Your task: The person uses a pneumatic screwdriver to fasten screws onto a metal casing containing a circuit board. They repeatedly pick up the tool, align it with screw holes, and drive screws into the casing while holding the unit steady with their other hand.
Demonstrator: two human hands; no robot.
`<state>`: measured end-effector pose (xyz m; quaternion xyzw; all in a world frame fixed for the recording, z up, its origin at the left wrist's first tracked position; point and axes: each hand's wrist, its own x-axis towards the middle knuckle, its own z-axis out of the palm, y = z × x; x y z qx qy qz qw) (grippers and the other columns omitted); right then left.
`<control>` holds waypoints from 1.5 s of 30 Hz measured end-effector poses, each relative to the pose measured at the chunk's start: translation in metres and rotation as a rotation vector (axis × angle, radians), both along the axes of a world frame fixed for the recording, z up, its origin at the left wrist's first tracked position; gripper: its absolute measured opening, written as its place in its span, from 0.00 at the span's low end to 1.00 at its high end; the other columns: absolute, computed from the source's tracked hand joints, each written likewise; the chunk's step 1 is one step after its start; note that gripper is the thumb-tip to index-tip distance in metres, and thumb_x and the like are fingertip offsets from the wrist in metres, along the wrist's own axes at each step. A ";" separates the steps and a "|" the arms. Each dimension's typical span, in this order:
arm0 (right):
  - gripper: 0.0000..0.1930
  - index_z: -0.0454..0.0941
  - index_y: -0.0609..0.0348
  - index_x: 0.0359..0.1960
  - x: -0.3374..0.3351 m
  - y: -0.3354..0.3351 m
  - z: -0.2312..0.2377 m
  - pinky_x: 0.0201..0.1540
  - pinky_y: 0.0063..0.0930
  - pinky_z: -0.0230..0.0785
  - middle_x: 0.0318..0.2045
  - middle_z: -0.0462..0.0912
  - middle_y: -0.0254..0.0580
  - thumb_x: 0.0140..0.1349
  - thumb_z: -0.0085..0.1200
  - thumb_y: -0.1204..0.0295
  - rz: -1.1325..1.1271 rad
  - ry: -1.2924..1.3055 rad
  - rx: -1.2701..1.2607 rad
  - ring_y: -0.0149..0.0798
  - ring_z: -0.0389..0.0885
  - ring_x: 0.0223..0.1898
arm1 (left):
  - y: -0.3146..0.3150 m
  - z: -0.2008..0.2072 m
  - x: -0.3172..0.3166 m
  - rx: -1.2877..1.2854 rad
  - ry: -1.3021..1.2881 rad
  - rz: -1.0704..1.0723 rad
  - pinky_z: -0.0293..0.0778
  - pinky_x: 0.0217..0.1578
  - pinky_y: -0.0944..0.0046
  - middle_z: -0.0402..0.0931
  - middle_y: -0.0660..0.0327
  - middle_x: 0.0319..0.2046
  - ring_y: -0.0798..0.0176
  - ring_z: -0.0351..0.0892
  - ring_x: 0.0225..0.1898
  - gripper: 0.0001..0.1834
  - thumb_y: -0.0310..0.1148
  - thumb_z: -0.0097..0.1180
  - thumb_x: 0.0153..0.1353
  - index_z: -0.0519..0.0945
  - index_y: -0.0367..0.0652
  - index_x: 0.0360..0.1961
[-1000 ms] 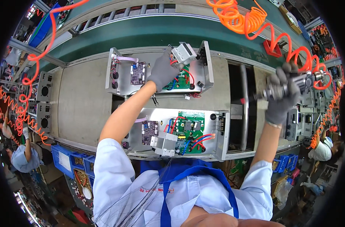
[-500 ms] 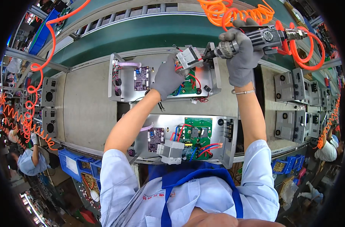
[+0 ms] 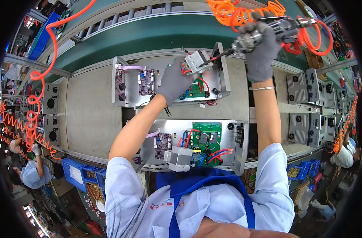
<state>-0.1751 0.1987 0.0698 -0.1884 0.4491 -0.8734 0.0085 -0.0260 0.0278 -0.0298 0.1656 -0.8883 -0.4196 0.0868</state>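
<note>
My left hand, in a grey glove, holds a silver block-shaped transformer tilted above the far metal chassis. My right hand, also gloved, is wrapped round an air screwdriver. Its long dark bit points down-left at the transformer, the tip appearing to meet its near face; exact contact cannot be told. Inside that chassis are a purple circuit board and a green board, partly hidden by my left hand.
A second open chassis stands nearer me, with boards, wires and a grey transformer. Orange coiled air hose runs at the back right. Grey housings stand on the right, blue parts bins at the lower left. Other people work at both sides.
My right hand has drawn the screwdriver up and to the right, so more of its bit shows. My left hand stays on the transformer, nearly still.
</note>
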 end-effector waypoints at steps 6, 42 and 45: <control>0.17 0.74 0.65 0.42 0.013 0.035 0.039 0.30 0.25 0.74 0.26 0.80 0.44 0.53 0.59 0.68 0.266 0.136 0.749 0.32 0.80 0.26 | -0.005 -0.011 -0.005 0.025 0.010 0.026 0.76 0.41 0.56 0.82 0.49 0.38 0.51 0.83 0.40 0.31 0.43 0.70 0.46 0.76 0.35 0.48; 0.26 0.74 0.66 0.46 0.018 -0.026 -0.054 0.36 0.29 0.75 0.34 0.81 0.46 0.44 0.63 0.65 0.347 0.137 1.388 0.36 0.81 0.31 | -0.011 0.007 0.010 0.536 0.268 0.186 0.69 0.25 0.67 0.76 0.62 0.18 0.69 0.75 0.23 0.15 0.40 0.51 0.66 0.83 0.39 0.34; 0.25 0.76 0.65 0.42 0.023 -0.028 -0.048 0.41 0.33 0.74 0.35 0.81 0.51 0.42 0.61 0.62 0.344 0.138 1.370 0.44 0.83 0.35 | -0.015 -0.006 0.005 0.674 0.268 0.170 0.66 0.23 0.70 0.74 0.65 0.17 0.75 0.70 0.22 0.15 0.38 0.50 0.67 0.83 0.39 0.34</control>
